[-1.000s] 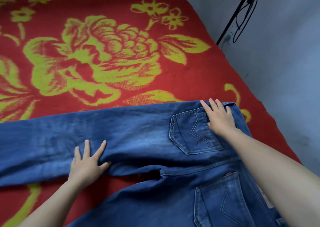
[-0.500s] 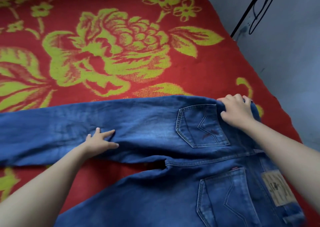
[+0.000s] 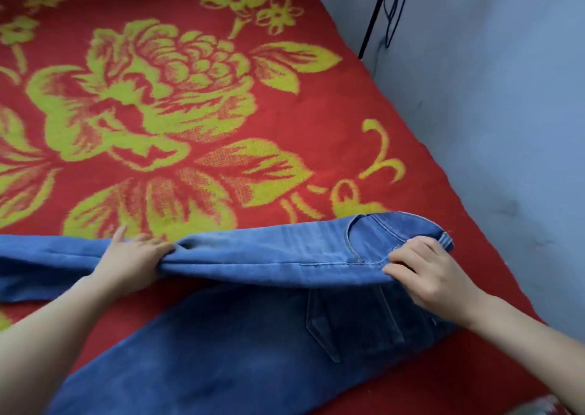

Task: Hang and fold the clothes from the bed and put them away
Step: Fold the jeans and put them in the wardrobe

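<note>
Jeans [image 3: 221, 345]: spread along the near edge of the bed [image 3: 364, 104], waist toward its right edge; the far leg is held up over the near one.
Left hand [image 3: 133, 262]: clamped on the lifted leg.
Right hand [image 3: 427, 275]: fingers curled, waistband pinched.

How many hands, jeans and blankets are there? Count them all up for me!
Hands: 2, the left hand and the right hand, both holding denim
Jeans: 1
Blanket: 1
Total: 4
</note>
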